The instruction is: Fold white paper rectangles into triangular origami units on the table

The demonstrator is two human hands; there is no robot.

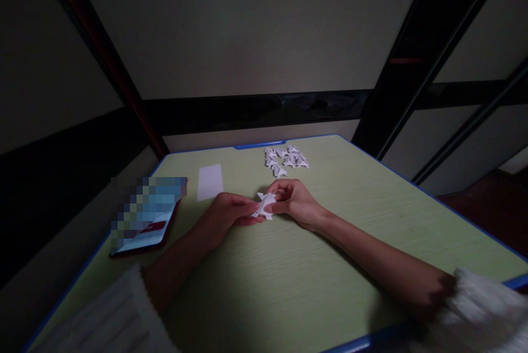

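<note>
Left hand (229, 208) and right hand (297, 203) pinch one white folded-paper figure (266, 200) mid-table | similar figures (289, 161) toward far blue edge (259, 144) | paper sheet (210, 181) left, tablet (154, 221) along left edge | green tabletop (371, 204) stretches broadly right

We see dim light, a soft shadow on the worktop (350, 191) below the left hand (226, 211), stretched frame edges, and blocky pixels over the tablet (154, 222).

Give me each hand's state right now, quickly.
Left hand: closed, pinching the small white folded-paper figure at its left side.
Right hand: closed, holding the same figure at its right side.
</note>
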